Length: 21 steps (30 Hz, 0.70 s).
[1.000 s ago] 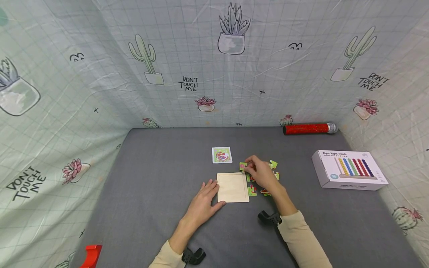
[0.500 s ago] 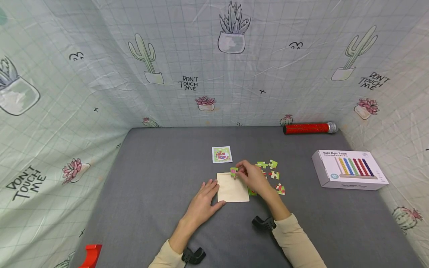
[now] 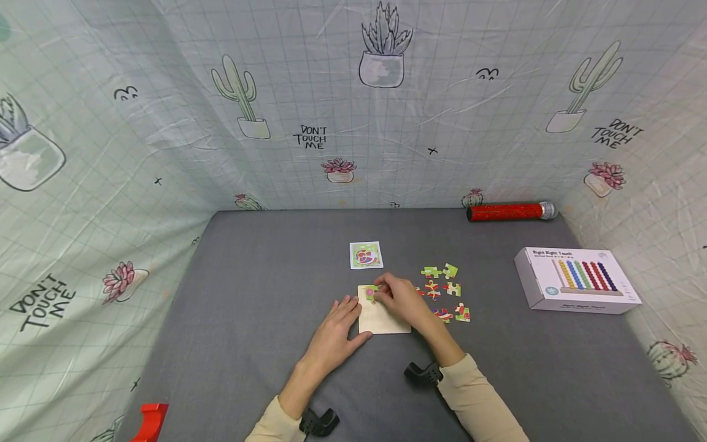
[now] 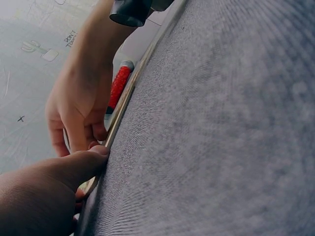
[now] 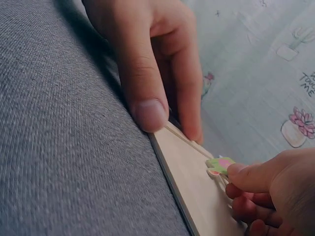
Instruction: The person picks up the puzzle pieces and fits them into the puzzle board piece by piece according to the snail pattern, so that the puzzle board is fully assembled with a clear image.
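Note:
A square pale wooden tray (image 3: 385, 320) with a thin raised rim lies on the grey table. My left hand (image 3: 331, 336) rests beside it, its fingers along the left edge and its thumb at the near left corner. My right hand (image 3: 401, 299) pinches a green jigsaw piece (image 5: 219, 165) with a pink patch between thumb and fingers, over the far left corner of the tray. Several loose jigsaw pieces (image 3: 432, 290) lie right of the tray, some partly hidden behind my right hand. A small picture card (image 3: 366, 255) lies beyond the tray.
At the right stands a white box (image 3: 577, 280) with a picture of coloured beads. A red tube with a silver end (image 3: 510, 212) lies along the back edge. A red object (image 3: 150, 422) shows at the near left. Printed cloth (image 3: 309, 80) hangs around the table.
My right hand has carried the jigsaw piece left from beside the tray to its far left corner, uncovering more loose pieces. My left hand has stayed in place.

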Motion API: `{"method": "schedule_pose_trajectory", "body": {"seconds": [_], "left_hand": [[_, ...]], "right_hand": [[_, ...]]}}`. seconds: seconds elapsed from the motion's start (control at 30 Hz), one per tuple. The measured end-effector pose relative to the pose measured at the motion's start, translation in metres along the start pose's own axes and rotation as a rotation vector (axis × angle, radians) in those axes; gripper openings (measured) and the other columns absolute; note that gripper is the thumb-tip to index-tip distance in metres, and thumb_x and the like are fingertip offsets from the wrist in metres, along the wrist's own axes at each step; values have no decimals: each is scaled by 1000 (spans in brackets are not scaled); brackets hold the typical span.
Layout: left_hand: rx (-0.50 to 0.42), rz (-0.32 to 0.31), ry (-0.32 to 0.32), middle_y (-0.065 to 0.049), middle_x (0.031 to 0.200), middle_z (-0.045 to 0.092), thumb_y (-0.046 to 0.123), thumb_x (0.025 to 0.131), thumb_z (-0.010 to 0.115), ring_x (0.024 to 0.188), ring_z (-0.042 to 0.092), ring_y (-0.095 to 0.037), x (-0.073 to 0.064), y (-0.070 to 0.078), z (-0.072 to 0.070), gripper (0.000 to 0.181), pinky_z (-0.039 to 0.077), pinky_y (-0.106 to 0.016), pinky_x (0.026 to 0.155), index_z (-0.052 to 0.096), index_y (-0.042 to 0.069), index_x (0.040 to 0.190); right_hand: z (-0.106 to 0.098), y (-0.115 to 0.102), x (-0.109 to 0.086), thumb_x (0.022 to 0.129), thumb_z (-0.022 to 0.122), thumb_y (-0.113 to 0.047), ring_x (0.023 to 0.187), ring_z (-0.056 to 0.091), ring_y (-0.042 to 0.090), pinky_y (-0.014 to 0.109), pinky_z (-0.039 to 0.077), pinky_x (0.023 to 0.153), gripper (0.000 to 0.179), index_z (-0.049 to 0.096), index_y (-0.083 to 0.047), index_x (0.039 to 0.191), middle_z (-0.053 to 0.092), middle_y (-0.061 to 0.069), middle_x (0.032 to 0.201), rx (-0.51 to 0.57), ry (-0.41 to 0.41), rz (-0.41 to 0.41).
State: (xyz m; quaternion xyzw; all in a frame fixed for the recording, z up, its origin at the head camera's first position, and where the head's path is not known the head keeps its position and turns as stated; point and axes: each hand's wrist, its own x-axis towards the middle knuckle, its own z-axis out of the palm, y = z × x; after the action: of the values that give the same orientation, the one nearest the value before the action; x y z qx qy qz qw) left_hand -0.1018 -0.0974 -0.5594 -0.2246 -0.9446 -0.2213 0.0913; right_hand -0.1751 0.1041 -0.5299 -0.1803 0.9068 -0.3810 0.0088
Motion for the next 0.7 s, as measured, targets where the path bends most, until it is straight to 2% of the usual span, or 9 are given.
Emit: {"method": "schedule_pose_trajectory", "body": {"seconds": [0.47, 0.7], "left_hand": [[-7, 16, 16, -13, 142, 61, 43, 87, 76, 138, 53, -31, 0, 0, 0, 62, 42, -50, 118, 64, 3, 133], [-10, 0, 3, -12, 142, 60, 43, 87, 76, 139, 51, -30, 0, 0, 0, 62, 40, -49, 119, 63, 3, 133]], "right_hand": [[9, -2, 1, 88, 77, -15, 70, 53, 6, 21, 46, 63, 20, 72, -6, 105, 63, -3, 81, -83, 20, -42], [6, -2, -1, 86, 78, -11, 73, 52, 7, 20, 45, 63, 20, 74, -4, 104, 62, 1, 83, -80, -5, -101]]}}
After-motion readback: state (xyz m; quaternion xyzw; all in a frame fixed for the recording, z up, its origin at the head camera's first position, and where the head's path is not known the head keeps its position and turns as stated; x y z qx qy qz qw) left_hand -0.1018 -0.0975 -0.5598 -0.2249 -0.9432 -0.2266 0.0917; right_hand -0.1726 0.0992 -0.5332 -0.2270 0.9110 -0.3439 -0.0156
